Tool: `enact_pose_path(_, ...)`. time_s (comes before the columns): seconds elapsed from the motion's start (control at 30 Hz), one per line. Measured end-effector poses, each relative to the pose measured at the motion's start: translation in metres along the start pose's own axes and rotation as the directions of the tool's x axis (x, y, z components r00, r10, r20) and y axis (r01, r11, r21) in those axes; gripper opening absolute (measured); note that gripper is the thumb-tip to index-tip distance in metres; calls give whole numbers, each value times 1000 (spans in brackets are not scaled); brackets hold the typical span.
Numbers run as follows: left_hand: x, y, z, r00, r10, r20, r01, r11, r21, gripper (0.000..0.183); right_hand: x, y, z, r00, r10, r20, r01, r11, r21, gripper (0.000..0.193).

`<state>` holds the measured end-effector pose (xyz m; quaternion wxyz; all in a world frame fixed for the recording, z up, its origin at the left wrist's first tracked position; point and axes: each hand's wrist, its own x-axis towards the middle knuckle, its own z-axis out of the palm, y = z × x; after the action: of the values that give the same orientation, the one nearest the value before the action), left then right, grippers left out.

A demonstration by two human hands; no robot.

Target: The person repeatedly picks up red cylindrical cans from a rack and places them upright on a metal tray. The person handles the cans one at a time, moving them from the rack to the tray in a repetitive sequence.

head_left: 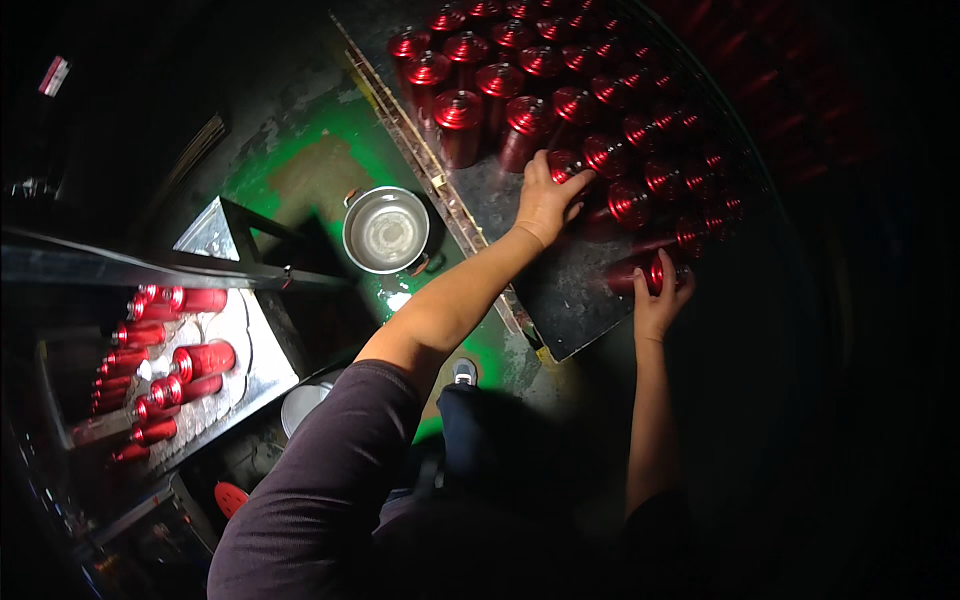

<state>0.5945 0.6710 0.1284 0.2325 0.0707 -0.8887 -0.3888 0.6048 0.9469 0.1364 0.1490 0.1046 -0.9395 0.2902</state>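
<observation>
Many shiny red metal canisters (458, 125) with stepped, ridged tops stand close together on a dark tabletop (560, 300). My left hand (545, 205) reaches over the table's edge, its fingers closed around the top of a canister (567, 166) at the near side of the group. Farther right, at the table's near corner, my right hand (657, 305) grips another canister (628, 276). This one's body shows on the left of the fingers, and its far end is in shadow.
A metal pot (388, 230) with two brown handles rests on the green-painted floor (310, 165) left of the table. At left, more red canisters (205, 357) lie on their sides on a bright metal-edged surface (262, 350). A dark metal bar (150, 262) crosses above it.
</observation>
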Motion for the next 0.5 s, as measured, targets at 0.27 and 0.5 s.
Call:
enact_pose_path(0.27, -112, 53, -179, 985, -170, -18, 160, 951, -266, 62, -30, -80, -93, 902, 267, 340, -354, 908, 226, 67)
enact_pose_path(0.5, -315, 94, -387, 665, -745, 42, 666, 567, -486, 60, -74, -203, -75, 592, -242, 769, -722, 267, 639, 69)
